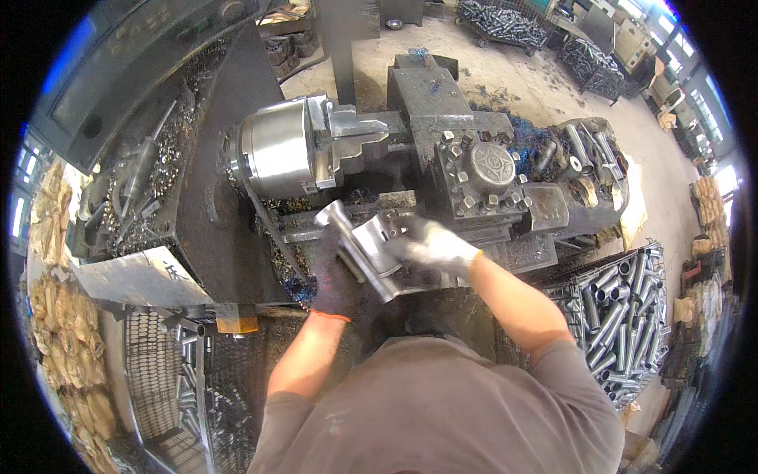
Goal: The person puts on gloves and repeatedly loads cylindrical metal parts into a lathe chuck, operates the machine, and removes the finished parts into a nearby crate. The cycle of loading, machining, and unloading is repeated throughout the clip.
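My left hand, in a dark glove with an orange cuff, is closed round a metal tube with a flared end. The tube slants from upper left to lower right in front of the lathe. My right hand, in a white glove with darkened fingertips, is closed on a shiny curved metal piece with a dark end. That piece is against or just behind the tube; its exact kind is unclear. Beyond my hands is the lathe chuck, its jaws pointing right. No workpiece shows in the jaws.
Right of the chuck stands the bolted tool post. Tubes and tools lie on the machine's right end. A wire basket of metal tubes stands at my right, a mesh bin at my left. Metal chips lie beside the headstock.
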Motion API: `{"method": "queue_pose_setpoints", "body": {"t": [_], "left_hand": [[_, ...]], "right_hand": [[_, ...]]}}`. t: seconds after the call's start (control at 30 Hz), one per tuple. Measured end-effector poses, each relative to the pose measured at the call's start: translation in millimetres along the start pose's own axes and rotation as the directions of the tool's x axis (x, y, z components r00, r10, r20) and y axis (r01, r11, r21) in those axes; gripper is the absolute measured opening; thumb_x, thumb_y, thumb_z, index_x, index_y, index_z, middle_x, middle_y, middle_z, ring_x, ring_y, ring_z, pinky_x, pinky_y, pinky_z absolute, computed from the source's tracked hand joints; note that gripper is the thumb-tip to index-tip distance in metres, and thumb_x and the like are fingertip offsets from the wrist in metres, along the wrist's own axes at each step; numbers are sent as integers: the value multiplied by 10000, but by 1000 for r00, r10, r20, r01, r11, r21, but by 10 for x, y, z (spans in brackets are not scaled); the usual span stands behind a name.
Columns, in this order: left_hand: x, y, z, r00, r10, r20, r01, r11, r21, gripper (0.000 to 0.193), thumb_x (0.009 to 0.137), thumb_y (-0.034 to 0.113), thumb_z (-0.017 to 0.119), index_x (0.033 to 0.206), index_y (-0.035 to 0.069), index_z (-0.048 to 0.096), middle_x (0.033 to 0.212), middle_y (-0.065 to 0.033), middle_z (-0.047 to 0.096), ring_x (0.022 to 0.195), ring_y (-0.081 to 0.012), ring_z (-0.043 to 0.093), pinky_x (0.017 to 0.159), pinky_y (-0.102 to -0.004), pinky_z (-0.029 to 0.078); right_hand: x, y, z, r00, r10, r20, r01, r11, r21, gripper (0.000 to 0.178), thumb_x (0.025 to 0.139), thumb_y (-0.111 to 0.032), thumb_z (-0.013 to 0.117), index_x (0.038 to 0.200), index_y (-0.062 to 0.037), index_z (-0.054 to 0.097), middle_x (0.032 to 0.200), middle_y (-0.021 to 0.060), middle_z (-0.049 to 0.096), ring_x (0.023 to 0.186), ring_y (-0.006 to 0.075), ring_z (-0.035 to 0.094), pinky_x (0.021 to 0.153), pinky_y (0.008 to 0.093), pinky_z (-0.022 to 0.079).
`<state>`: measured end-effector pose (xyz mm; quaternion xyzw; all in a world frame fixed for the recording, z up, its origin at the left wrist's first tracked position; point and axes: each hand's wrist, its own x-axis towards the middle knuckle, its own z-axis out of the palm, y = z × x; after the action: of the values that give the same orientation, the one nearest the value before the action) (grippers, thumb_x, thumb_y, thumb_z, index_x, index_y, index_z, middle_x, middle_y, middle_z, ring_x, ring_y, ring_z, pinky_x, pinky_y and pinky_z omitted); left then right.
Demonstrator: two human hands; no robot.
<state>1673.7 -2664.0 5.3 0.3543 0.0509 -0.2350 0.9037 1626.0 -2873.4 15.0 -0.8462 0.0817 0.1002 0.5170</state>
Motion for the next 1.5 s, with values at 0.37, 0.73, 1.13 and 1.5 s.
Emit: {"method": "queue_pose_setpoints", "body": {"t": [0.37, 0.73, 1.13, 1.5], "left_hand": [[844, -206, 202, 856, -147, 495, -516, -188, 836, 596, 1034, 434, 630, 1490, 57, 553, 1474, -214, 611, 1339, -409, 603, 1143, -530, 468], [-730, -132, -1526, 917, 103, -387, 146, 814, 562, 296, 1037, 233, 662, 1229, 18, 730, 1130, -40, 739, 1029, -193, 671, 908, -327, 541], [-1386, 592, -2442, 506, 258, -823, -357, 931, 72, 494, 1099, 582, 431, 1239, 151, 628, 927, -14, 645, 814, -251, 614, 898, -478, 481], [-1529, 485, -3153, 629, 594, -502, -81, 691, 718, 256, 1040, 316, 597, 1134, 89, 668, 875, -30, 657, 737, -180, 636, 621, -357, 511]], "right_hand": [[24, -1392, -1323, 862, -506, 25, 425, 694, -582, 808, 792, -356, 854, 1474, -59, 538, 1241, 227, 717, 1092, 386, 740, 892, 467, 621], [1882, -672, -1872, 944, 3, 329, 307, 353, -884, 647, 702, -387, 870, 1234, -72, 678, 1046, 176, 780, 990, 363, 762, 851, 484, 594], [2351, -510, -1607, 857, 227, 462, 355, 389, -850, 569, 689, -468, 862, 1014, -7, 793, 960, 215, 790, 911, 366, 764, 815, 473, 584], [2080, -756, -1552, 889, -194, 414, 445, 571, -690, 924, 735, -395, 838, 1530, -43, 525, 1325, 266, 703, 1186, 375, 707, 989, 457, 576]]}}
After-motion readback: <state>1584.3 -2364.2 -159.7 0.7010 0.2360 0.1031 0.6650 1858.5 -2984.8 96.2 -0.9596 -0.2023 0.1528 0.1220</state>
